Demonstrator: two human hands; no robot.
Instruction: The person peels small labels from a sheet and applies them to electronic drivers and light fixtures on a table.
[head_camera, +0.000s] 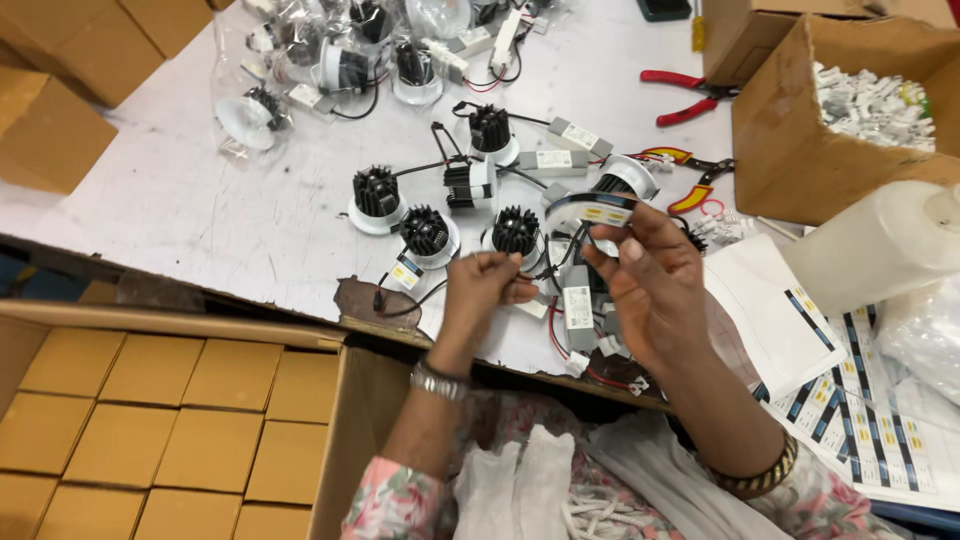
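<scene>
Two hands worked close together just above the near edge of the scuffed white worktop (180, 200). The right hand (650, 285) had its fingers curled, thumb and forefinger pinching a round white downlight with a black finned back and a small yellow-and-white label on its rim (598, 208), raised at the fingertips. The left hand (485, 290) had its fingertips pressed together on a thin black lead (560, 258) running up and to the right toward that lamp. So the lamp lay up and away from both hands, nearer the right one, and the lead's long axis sloped from the left hand to the right. Below the right palm hung a small white oblong driver box with a printed label (578, 305), with red and black wires trailing from it.

Farther out on the worktop lay more black-finned lamps (428, 232) of the same kind, then a heap of them in clear plastic bags (330, 60) at the far edge. Red-handled pliers (685, 95) lay to the far right, beside an open brown cardboard box of small white plastic parts (880, 100). Sheets of blue, white and yellow striped stickers (860, 400) lay to the right, near a translucent white plastic bottle (880, 245). To the left, a large carton held rows of plain tan boxes (150, 420).
</scene>
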